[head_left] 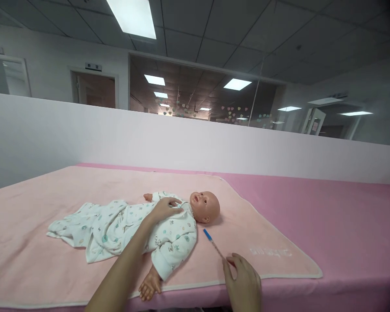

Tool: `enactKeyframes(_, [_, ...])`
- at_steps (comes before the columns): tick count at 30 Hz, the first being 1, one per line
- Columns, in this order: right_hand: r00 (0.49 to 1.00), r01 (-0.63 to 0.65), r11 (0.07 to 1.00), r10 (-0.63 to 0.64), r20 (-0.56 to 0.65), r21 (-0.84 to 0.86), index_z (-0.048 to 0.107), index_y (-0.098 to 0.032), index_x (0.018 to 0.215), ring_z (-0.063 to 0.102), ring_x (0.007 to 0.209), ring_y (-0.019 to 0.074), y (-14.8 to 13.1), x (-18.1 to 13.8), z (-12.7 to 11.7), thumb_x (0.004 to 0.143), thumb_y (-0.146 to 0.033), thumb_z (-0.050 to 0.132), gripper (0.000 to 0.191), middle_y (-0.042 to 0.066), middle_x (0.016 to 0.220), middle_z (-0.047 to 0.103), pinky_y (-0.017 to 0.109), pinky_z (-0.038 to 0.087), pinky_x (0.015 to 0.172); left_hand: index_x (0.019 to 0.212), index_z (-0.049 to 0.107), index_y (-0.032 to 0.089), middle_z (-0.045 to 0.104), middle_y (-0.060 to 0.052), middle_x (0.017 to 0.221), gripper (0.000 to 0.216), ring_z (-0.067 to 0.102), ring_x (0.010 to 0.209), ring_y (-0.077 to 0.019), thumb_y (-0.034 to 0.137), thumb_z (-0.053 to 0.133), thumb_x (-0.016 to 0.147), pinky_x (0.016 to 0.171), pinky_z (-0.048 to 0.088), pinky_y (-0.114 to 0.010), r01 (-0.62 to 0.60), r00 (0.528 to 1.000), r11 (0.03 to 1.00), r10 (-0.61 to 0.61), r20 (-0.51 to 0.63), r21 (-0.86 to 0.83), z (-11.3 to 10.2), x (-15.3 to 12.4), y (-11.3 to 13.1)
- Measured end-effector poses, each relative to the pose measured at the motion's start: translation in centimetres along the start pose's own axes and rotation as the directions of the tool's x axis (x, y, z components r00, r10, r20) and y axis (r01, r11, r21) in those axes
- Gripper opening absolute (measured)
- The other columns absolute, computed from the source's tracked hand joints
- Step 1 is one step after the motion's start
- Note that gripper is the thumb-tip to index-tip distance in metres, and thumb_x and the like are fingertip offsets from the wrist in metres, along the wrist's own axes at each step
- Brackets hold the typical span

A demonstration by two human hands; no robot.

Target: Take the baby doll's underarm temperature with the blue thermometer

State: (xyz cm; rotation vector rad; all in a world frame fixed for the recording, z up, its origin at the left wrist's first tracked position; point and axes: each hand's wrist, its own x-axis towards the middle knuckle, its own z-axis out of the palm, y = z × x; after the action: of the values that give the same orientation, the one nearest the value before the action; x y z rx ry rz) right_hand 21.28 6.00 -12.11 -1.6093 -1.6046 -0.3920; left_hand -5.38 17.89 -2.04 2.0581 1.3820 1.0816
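Observation:
A baby doll (207,207) lies on its back, head to the right, dressed in a white patterned gown (177,232). My left hand (166,209) reaches across its chest, the fingers closed on the gown's front near the collar; the exact grip is partly hidden. At the lower right, my right hand (243,279) pinches the near end of a thin thermometer (217,248) between thumb and fingers. Its blue end points up and left, toward the doll's head and shoulder. The doll's near arm stretches toward the table's front edge, palm up.
Under the doll is a peach blanket (262,234) with a pale edge and faint lettering. A pink cover (344,225) spreads beneath it to the right. Behind the table stands a low white partition (195,143), with windows and a doorway (95,90) beyond.

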Motion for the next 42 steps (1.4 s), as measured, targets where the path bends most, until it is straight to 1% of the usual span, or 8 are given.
enactKeyframes(4, [0.996,-0.061,0.998,0.062,-0.064,0.009,0.062,-0.019,0.072,0.057,0.06,0.0192,-1.1,1.3,-1.8,0.082,-0.04,0.037,0.035,0.005,0.067,0.065,0.03,0.038,0.061,0.073,0.067,0.014,0.053,0.001,0.051,0.037,0.048,0.055,-0.0149,0.045,0.049,0.068,0.055,0.033,-0.025,0.033,0.977,0.999,-0.027,-0.212,0.022,-0.1,0.1,0.0])
enactKeyframes(10, [0.948,0.01,0.975,0.062,-0.314,0.22,0.062,-0.016,0.078,0.057,0.071,0.018,-6.9,6.2,-4.9,0.082,-0.042,0.041,0.033,0.007,0.076,0.065,0.027,0.04,0.066,0.067,0.065,0.013,0.058,-0.001,0.058,0.037,0.052,0.063,-0.0168,0.048,0.05,0.068,0.061,0.036,-0.026,0.095,0.929,0.957,-0.184,-0.321,-0.273,-0.2,0.4,-1.2])
enactKeyframes(16, [0.966,0.221,0.968,-0.235,0.112,0.121,0.061,-0.016,0.069,0.055,0.075,0.0163,-14.7,13.3,0.1,0.081,-0.015,0.04,0.023,0.006,0.076,0.064,0.026,0.038,0.07,0.057,0.06,0.013,0.052,0.001,0.049,0.038,0.048,0.054,-0.0131,0.05,0.055,0.066,0.056,0.035,-0.025,0.089,0.929,0.887,-0.238,-0.283,-0.453,-0.5,0.2,-0.8])
enactKeyframes(23, [0.895,0.18,0.983,-0.151,0.42,-0.031,0.056,-0.01,0.09,0.059,0.075,0.0191,-18.3,15.6,7.4,0.082,-0.01,0.037,0.021,0.013,0.082,0.063,0.023,0.036,0.056,0.068,0.065,0.011,0.061,-0.004,0.061,0.04,0.055,0.066,-0.0173,0.05,0.055,0.066,0.064,0.041,-0.027,0.041,0.95,0.841,-0.201,-0.24,-0.539,-0.6,0.3,-0.8])
enactKeyframes(31, [0.887,0.193,0.981,-0.162,0.433,-0.03,0.056,-0.009,0.088,0.058,0.085,0.0217,-17.6,14.8,8.4,0.081,-0.003,0.033,0.025,0.015,0.088,0.061,0.027,0.04,0.065,0.107,0.048,0.01,0.065,-0.006,0.071,0.052,0.059,0.064,-0.0173,0.048,0.021,0.083,0.061,0.044,-0.029,0.27,0.962,0.961,-0.266,-0.061,0.069,-1.3,2.2,-2.1])
enactKeyframes(34, [0.889,0.183,0.982,-0.148,0.433,-0.04,0.057,-0.01,0.088,0.058,0.083,0.021,-17.6,14.7,8.5,0.081,-0.003,0.036,0.024,0.015,0.087,0.062,0.026,0.04,0.064,0.12,0.037,0.011,0.065,-0.008,0.077,0.046,0.06,0.07,-0.0193,0.031,0.036,0.079,0.065,0.043,-0.03,0.248,0.969,0.936,-0.244,-0.049,0.25,-3.2,4.3,-2.2])
enactKeyframes(39, [0.889,0.208,0.977,-0.168,0.426,-0.049,0.059,-0.01,0.089,0.058,0.082,0.019,-17.5,14.6,8.5,0.08,-0.003,0.036,0.026,0.015,0.087,0.063,0.025,0.041,0.064,0.109,0.051,0.023,0.055,-0.01,0.113,0.052,0.046,0.107,-0.0265,0.012,0.053,0.058,0.088,0.032,-0.037,0.083,0.993,0.849,-0.115,0.028,0.522,-4.8,6.0,-2.4])
enactKeyframes(42, [0.886,0.213,0.975,-0.166,0.432,-0.062,0.061,-0.011,0.085,0.057,0.083,0.02,-17.5,14.5,8.2,0.079,-0.002,0.036,0.028,0.014,0.085,0.063,0.027,0.041,0.064,0.097,0.059,0.019,0.061,-0.013,0.101,0.038,0.052,0.098,-0.0304,0.017,0.052,0.059,0.085,0.032,-0.044,0.078,0.986,0.775,-0.154,0.067,0.628,-3.8,5.1,-3.1])
